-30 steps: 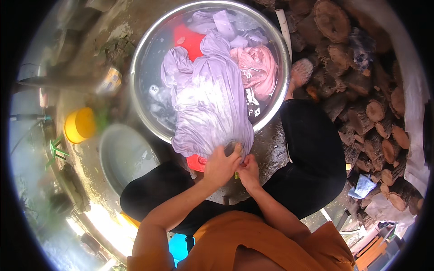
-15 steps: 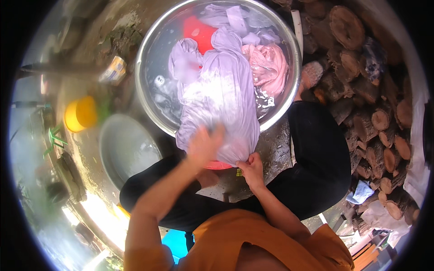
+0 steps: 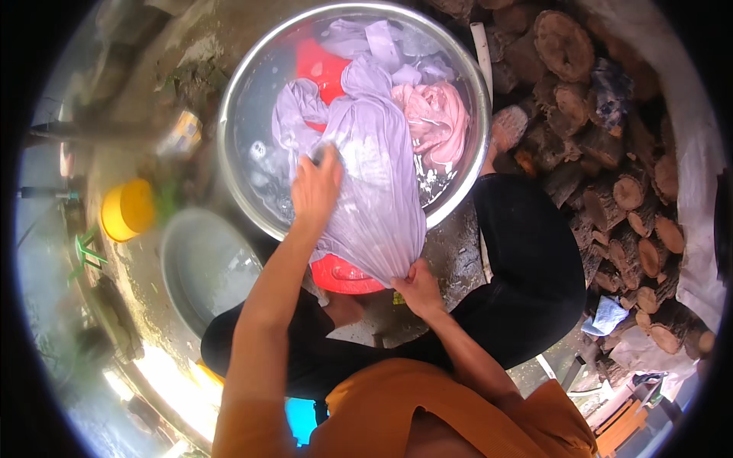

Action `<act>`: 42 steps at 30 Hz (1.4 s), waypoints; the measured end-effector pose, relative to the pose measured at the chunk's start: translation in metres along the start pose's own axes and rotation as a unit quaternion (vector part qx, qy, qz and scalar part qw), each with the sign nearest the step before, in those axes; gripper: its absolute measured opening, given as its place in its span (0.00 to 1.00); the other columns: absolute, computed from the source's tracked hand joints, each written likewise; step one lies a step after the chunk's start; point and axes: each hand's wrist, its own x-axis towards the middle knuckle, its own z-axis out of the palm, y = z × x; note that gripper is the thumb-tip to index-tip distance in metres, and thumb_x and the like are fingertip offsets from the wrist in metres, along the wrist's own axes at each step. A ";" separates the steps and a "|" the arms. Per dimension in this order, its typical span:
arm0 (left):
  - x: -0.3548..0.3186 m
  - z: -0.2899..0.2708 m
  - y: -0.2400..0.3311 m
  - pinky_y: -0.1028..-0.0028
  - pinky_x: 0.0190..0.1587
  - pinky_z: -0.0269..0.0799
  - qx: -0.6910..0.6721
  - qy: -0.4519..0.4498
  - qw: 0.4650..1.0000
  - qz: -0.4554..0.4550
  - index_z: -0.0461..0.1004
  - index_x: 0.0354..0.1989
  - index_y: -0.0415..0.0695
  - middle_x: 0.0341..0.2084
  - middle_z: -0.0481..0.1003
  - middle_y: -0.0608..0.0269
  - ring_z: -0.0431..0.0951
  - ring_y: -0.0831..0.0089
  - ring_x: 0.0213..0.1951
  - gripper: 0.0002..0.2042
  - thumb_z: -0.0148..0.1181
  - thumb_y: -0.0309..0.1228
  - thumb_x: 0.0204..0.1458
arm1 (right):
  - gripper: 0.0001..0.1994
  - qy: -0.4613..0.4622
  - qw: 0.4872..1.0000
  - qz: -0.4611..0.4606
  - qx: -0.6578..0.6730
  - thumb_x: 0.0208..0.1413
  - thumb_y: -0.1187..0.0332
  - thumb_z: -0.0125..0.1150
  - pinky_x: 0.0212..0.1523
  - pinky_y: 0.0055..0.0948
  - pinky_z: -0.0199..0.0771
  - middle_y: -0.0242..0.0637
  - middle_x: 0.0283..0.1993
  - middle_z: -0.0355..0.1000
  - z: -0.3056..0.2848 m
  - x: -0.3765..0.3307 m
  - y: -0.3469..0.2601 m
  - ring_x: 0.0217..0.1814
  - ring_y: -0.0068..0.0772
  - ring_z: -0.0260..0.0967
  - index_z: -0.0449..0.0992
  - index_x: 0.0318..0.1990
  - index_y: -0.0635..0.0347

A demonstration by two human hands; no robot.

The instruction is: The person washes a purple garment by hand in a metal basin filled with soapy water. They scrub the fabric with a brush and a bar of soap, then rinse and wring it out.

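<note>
A wet lavender garment [image 3: 366, 175] lies stretched from inside a large metal basin [image 3: 227, 153] over its near rim toward me. Beneath it, a red board-like piece [image 3: 347, 276] shows at the near end, and red shows again at the far end. My left hand [image 3: 314, 187] is on the garment's left side, closed round a small dark grey object [image 3: 330, 153] whose kind I cannot make out. At the near right corner, my right hand [image 3: 418, 290] pinches the hem and keeps it taut. Pink cloth [image 3: 435, 122] sits in the water at the basin's right.
A grey tub [image 3: 172, 263] stands left of the basin, beside my knee. Farther left is a yellow container [image 3: 126, 210]. Stacked cut logs [image 3: 565, 46] line the right side, with a white pipe [image 3: 482, 57] between them and the basin.
My left hand has moved up and away from me along the garment. The near hem is drawn tighter by my right hand, and more of the red piece shows.
</note>
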 end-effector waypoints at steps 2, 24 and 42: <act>0.034 0.018 0.001 0.59 0.33 0.77 0.011 0.076 0.992 -0.101 0.66 0.61 0.57 0.38 0.66 0.47 0.76 0.51 0.37 0.23 0.58 0.44 0.57 | 0.14 -0.029 0.992 -0.022 -0.122 0.54 0.63 0.62 0.41 0.39 0.73 0.46 0.34 0.73 -0.023 0.023 -0.006 0.36 0.45 0.75 0.68 0.39 0.62; -0.086 0.019 0.040 0.56 0.33 0.76 -0.158 -0.005 0.964 0.214 0.66 0.60 0.57 0.38 0.68 0.46 0.76 0.49 0.34 0.20 0.56 0.39 0.57 | 0.22 -0.057 0.915 -0.354 -0.185 0.50 0.82 0.53 0.67 0.45 0.59 0.50 0.64 0.63 0.006 -0.030 -0.004 0.70 0.51 0.57 0.71 0.55 0.65; 0.048 0.029 0.085 0.59 0.31 0.78 -0.025 0.018 0.997 0.070 0.66 0.58 0.53 0.36 0.70 0.50 0.77 0.55 0.37 0.20 0.56 0.40 0.57 | 0.21 -0.054 0.874 -0.435 -0.207 0.49 0.78 0.54 0.64 0.42 0.63 0.46 0.62 0.67 0.009 -0.019 -0.018 0.67 0.49 0.61 0.72 0.53 0.68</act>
